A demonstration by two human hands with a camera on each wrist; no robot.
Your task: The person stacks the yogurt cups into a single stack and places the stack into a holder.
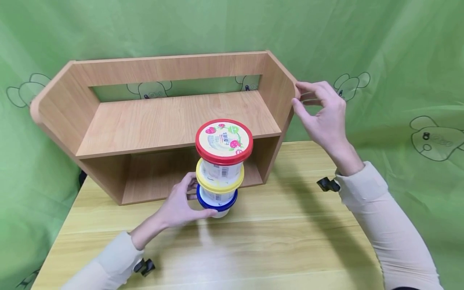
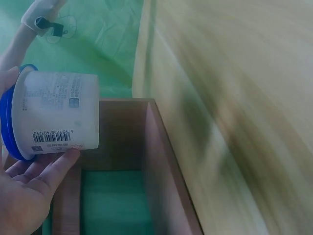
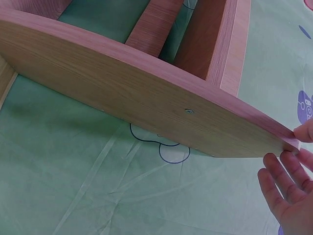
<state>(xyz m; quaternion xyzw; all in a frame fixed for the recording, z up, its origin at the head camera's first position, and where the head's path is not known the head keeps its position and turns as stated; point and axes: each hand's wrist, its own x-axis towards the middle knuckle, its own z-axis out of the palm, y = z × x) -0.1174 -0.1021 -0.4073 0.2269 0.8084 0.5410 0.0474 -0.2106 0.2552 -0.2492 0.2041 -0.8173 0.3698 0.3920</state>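
Note:
Three white tubs stand stacked in the head view: a red-lidded tub [image 1: 224, 141] on top, a yellow-lidded tub [image 1: 219, 177] in the middle, a blue-lidded tub [image 1: 217, 200] at the bottom. My left hand [image 1: 183, 207] grips the blue-lidded tub from the left, thumb in front and fingers behind. In the left wrist view that tub [image 2: 58, 110] shows a barcode, and its base appears off the table. The other two tubs lie outside that view. My right hand [image 1: 322, 112] pinches the front edge of the right side panel [image 3: 146, 93] of a wooden shelf [image 1: 174, 121].
The two-level shelf stands at the back of a light wooden table [image 1: 253, 249], its front opening just behind the stack. A green curtain [image 1: 232, 28] with printed cartoon figures hangs behind and at both sides. Black clips [image 1: 145, 266] sit by both cuffs.

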